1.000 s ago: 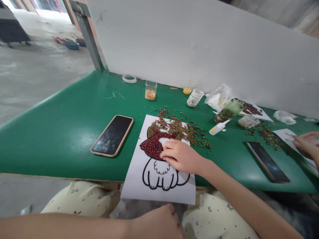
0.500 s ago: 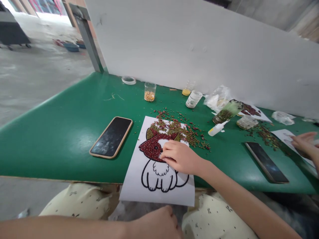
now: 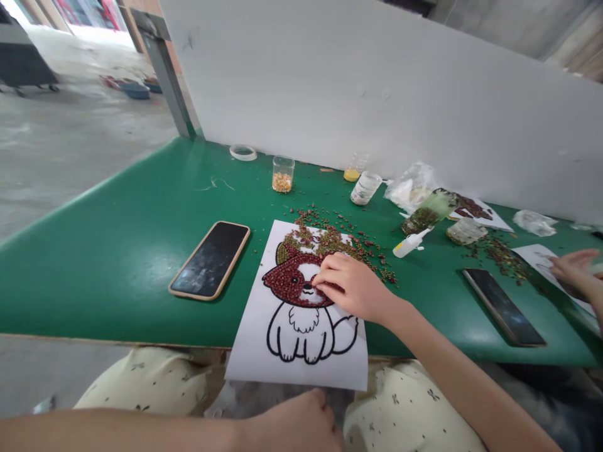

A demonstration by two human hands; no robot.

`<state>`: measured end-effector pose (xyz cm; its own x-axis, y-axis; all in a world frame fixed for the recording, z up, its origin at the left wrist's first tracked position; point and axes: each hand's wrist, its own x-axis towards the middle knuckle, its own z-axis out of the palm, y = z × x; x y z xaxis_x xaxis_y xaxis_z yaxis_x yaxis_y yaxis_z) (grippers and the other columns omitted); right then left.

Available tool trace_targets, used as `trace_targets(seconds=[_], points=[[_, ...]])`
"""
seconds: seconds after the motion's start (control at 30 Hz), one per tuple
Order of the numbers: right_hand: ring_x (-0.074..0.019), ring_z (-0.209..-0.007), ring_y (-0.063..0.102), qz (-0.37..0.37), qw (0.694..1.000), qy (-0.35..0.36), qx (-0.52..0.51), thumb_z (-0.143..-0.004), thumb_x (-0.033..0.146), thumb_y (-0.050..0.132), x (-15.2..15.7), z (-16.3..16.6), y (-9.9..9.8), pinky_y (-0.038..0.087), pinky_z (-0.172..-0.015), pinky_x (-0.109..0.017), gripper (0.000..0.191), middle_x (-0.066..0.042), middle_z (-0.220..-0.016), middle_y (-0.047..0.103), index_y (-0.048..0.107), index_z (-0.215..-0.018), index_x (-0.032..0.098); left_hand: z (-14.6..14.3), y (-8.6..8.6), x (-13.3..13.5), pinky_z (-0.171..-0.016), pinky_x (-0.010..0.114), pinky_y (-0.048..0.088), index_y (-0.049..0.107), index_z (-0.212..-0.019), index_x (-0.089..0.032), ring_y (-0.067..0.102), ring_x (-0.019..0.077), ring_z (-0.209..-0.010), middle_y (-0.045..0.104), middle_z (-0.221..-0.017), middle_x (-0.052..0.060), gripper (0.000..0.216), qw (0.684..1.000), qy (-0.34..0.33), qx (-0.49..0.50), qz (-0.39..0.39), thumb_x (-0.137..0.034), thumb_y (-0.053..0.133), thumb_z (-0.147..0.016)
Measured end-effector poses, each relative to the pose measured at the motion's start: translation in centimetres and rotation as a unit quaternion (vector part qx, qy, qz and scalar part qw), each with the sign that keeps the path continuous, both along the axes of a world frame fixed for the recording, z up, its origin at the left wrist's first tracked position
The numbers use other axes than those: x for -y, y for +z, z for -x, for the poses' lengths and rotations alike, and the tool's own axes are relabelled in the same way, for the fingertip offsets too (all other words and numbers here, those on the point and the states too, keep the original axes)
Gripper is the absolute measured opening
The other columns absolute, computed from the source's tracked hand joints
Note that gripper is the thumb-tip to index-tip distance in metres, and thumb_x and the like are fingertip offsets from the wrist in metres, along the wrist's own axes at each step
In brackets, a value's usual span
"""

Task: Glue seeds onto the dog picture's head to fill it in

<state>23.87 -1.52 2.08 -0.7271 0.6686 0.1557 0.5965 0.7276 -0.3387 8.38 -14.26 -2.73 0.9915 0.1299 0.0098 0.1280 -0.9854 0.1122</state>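
A paper sheet [image 3: 254, 358] carries a black outline drawing of a sitting animal, its head covered largely with dark red beans [image 3: 281, 282]. My right hand [image 3: 353, 287] rests over the right side of that head, thumb and fingertips pinched together beside the nose. Anything between those fingertips is too small to make out. Below the sheet's lower edge, my left hand [image 3: 296, 422] is curled closed above my lap; its fingertips and any contents are hidden. Loose green and red beans [image 3: 330, 242] lie over the sheet's top and the green table [image 3: 117, 251].
A phone [image 3: 210, 260] lies left of the sheet, another phone [image 3: 503, 307] to the right. Behind stand a cup of yellow kernels [image 3: 283, 176], a tilted clear jar [image 3: 365, 188] and a white glue bottle [image 3: 411, 243]. At far right, another person's hands [image 3: 577, 270] are over a sheet.
My right hand has shifted slightly right, uncovering the animal's nose, mouth and white muzzle. My left hand stays where it was.
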Motion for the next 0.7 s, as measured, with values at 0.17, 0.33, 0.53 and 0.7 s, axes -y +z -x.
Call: trace_targets(seconds=[0.17,0.33,0.53,0.7], points=[[-0.0151,-0.082,0.047,0.01,0.999,0.037,0.021,-0.087,0.017,0.051,0.19,0.24,-0.37,0.037,-0.072,-0.028,0.016,-0.004,-0.084,0.058,0.066,-0.082,0.017,-0.05,-0.19,-0.09,-0.042,0.032,0.017,0.061,-0.062,-0.017,0.048,0.0141,-0.047,0.058,-0.054,0.0,0.019,1.0,-0.01,0.004,-0.004,-0.028,0.075,-0.066],[-0.0155,-0.082,0.048,0.017,0.997,0.059,0.041,-0.086,0.016,0.051,0.23,0.72,-0.87,0.037,-0.071,-0.029,0.017,-0.005,-0.084,0.059,0.067,-0.084,0.016,-0.02,-0.02,-0.06,-0.043,0.032,0.019,0.061,-0.064,-0.019,0.051,0.0149,-0.05,0.061,-0.059,0.0,0.017,1.0,0.0,0.004,-0.011,-0.027,0.077,-0.064],[-0.0152,-0.082,0.047,0.022,0.997,0.06,0.039,-0.086,0.015,0.052,0.28,0.76,-0.89,0.038,-0.071,-0.028,0.016,-0.005,-0.083,0.059,0.067,-0.083,0.017,-0.01,-0.48,0.07,-0.042,0.032,0.021,0.061,-0.065,-0.019,0.05,0.015,-0.048,0.06,-0.058,-0.002,0.018,1.0,0.0,0.018,-0.017,-0.027,0.078,-0.062],[-0.0143,-0.082,0.049,0.014,0.999,0.035,0.028,-0.086,0.017,0.052,-0.01,0.44,-0.55,0.037,-0.073,-0.027,0.014,-0.003,-0.083,0.059,0.065,-0.082,0.018,0.06,-0.25,-0.17,-0.043,0.031,0.026,0.06,-0.064,-0.019,0.049,0.0148,-0.051,0.061,-0.059,-0.001,0.018,0.999,0.017,0.03,-0.005,-0.026,0.077,-0.062]])
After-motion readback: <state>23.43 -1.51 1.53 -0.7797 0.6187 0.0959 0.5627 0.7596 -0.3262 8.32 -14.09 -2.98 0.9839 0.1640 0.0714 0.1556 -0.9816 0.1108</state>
